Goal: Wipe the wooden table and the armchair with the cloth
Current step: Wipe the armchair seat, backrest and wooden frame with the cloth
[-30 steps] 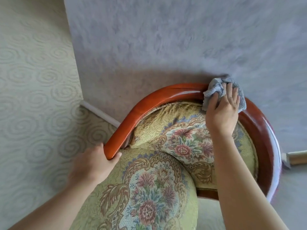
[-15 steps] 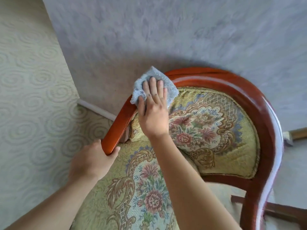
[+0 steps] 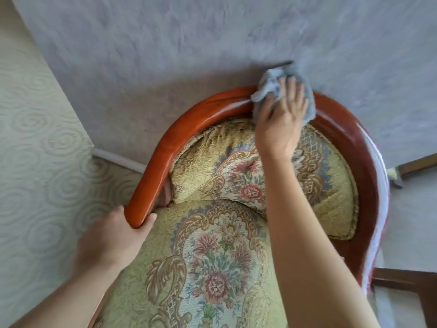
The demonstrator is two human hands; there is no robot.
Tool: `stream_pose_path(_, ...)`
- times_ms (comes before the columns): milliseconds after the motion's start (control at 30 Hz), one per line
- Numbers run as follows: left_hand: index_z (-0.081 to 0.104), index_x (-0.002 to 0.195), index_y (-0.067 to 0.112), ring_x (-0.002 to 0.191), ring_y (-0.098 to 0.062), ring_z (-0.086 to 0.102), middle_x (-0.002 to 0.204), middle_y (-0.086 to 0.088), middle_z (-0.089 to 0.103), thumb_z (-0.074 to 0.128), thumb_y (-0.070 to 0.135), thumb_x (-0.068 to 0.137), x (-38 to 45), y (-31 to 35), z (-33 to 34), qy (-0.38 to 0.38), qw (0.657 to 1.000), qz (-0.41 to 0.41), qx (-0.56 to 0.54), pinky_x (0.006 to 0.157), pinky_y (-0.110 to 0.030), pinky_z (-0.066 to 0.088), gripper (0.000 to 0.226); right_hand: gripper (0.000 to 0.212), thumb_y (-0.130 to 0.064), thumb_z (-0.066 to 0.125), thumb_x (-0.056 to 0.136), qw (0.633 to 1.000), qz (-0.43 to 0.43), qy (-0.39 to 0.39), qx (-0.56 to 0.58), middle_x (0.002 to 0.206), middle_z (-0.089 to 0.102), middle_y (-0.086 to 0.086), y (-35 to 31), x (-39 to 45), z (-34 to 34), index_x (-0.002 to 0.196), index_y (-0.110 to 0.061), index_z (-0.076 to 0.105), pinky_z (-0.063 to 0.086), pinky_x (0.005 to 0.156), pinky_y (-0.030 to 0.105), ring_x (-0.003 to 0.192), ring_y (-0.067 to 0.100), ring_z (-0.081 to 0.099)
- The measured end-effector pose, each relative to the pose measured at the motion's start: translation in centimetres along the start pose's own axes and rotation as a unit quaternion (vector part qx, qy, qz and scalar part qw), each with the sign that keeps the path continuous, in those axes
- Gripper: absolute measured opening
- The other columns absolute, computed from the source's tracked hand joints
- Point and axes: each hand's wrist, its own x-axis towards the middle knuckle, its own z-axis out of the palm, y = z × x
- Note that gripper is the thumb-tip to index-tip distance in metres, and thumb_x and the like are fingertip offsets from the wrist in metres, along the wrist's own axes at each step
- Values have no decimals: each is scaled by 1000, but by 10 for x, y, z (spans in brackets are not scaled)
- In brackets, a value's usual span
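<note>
The armchair has a curved, glossy red-brown wooden rail (image 3: 165,147) and floral yellow cushions on its back (image 3: 231,176) and seat (image 3: 212,268). A grey cloth (image 3: 269,88) lies on the top of the rail, slightly right of its middle. My right hand (image 3: 281,124) presses flat on the cloth with its fingers stretched out, and cloth bunches up beside the thumb. My left hand (image 3: 111,237) grips the front end of the left armrest, fingers curled under it. No wooden table is in view.
The chair back stands close to a grey-lilac wall (image 3: 212,43). A cream wall with a swirl pattern (image 3: 35,138) and a pale baseboard (image 3: 118,159) are at the left. Light wooden trim (image 3: 416,164) and a dark wooden frame (image 3: 402,280) are at the right.
My right hand slid the cloth along the rail, from the upper left part of the curve rightward to the top of the back. The left hand kept its grip on the armrest end.
</note>
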Motion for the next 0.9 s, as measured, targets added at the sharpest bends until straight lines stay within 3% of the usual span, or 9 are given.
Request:
stream_pose_path(133,51,72,27,47,-13,48,57,5,55,59,75,80,0,2,-3,12,1000,3,9,46,-23,32,50,46,-22,41,104,997,48,17,56,154,37,20,-26,-14,16,144,0,45,11,123,45,148,38,23)
stream_pose_path(267,52,72,27,47,-12,46,58,6,55,58,76,79,1,0,-2,16,1000,-2,18,45,-23,30,50,43,-17,46,102,991,-58,-50,110,151,39,24,-71,-63,41,140,2,48,16,122,52,146,42,25)
stream_pose_path(367,57,78,25,54,-23,51,64,4,57,59,77,78,2,2,-1,3,1000,-12,21,52,-28,37,52,42,-12,53,98,976,-117,-104,154,148,44,24,-90,-117,50,136,5,53,21,119,55,145,41,28)
stream_pose_path(500,61,87,24,80,-37,68,83,-8,68,60,76,75,4,3,-1,-17,999,-23,28,65,-34,46,53,42,-16,52,98,945,-189,-182,194,148,45,20,-94,-177,46,136,3,54,23,120,51,146,35,29)
stream_pose_path(667,60,89,23,70,-31,63,77,-2,65,57,77,80,1,4,-3,-19,999,-19,24,65,-34,53,55,41,-21,56,98,923,-322,-177,113,143,53,15,-67,-125,36,134,-2,58,27,119,49,140,33,41)
stream_pose_path(767,57,88,27,56,-17,57,69,5,60,53,78,82,1,3,-3,-16,1000,-4,16,51,-26,44,51,40,-24,48,101,958,-260,-111,45,145,51,15,-43,-61,29,134,-3,58,24,119,51,140,34,40)
stream_pose_path(900,48,75,31,49,-10,50,60,9,55,53,77,82,1,0,-2,1,1000,16,7,44,-21,32,47,50,-31,28,104,998,-52,-9,-38,150,46,10,-13,3,15,138,-5,55,14,122,46,146,31,31)
